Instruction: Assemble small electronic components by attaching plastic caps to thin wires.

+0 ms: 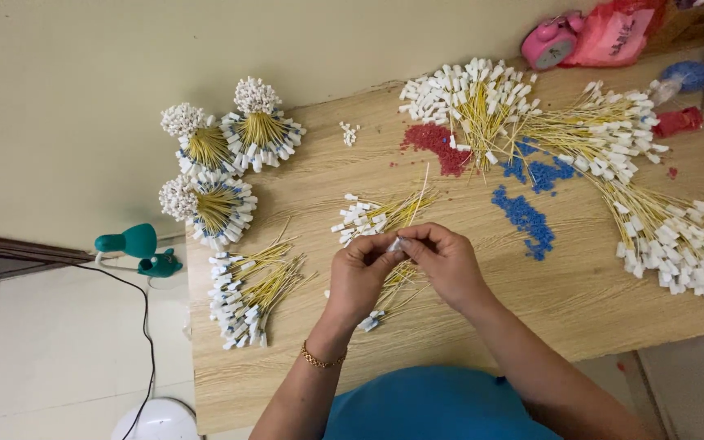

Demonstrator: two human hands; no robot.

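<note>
Hands met over the middle of the wooden table (580, 310). The left hand (360, 273) and the right hand (447, 262) were curled, with fingertips pressed close together, and both pinched one small white cap (395, 244) between them. A thin yellow stick (422, 189) rose from the cap, away from the person. A gold bracelet (322, 359) sat on the left wrist.

Under the hands lay a loose bunch of yellow sticks with white caps (385, 297). Another small bunch (372, 216) lay just past the fingers. To the left of the left hand was one more bunch (246, 293), and farther that way stood three round tied bundles (222, 159). Past the right hand were red beads (442, 147) and blue beads (525, 216). A big heap of capped sticks (613, 155) spread out to the right.
</note>
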